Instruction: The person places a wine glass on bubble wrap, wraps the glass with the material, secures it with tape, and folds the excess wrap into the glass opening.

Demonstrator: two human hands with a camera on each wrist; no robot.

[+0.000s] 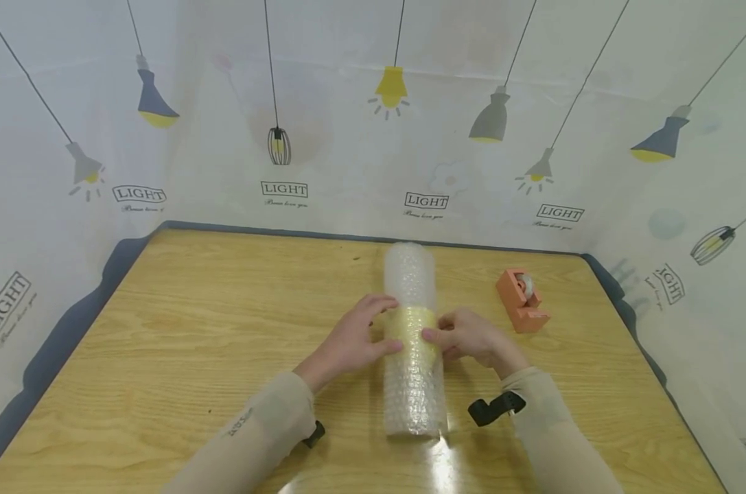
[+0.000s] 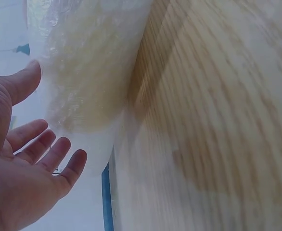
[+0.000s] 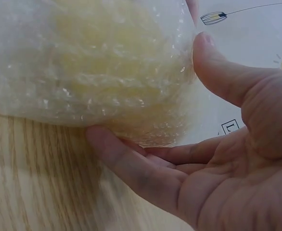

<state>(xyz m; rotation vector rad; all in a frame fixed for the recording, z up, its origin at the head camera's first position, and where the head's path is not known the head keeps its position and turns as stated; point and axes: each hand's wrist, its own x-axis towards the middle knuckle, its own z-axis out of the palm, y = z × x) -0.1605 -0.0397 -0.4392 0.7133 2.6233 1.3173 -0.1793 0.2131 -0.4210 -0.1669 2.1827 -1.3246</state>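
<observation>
On table (image 1: 224, 329) | bubblewrap roll (image 1: 413, 343), yellow midsection (image 1: 416, 321) | left hand (image 1: 355, 334) spread | right hand (image 1: 476, 337) grips it

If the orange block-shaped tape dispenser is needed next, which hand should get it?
Probably the right hand, once free of the clear cylindrical bubble-wrap roll: the dispenser stands nearer it, on that side. The left hand would have to reach across the roll.

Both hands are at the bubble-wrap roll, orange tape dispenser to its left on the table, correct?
Not quite: the head view shows the orange tape dispenser on the table to the right of the bubble-wrap roll. The left hand and right hand are at it.
</observation>
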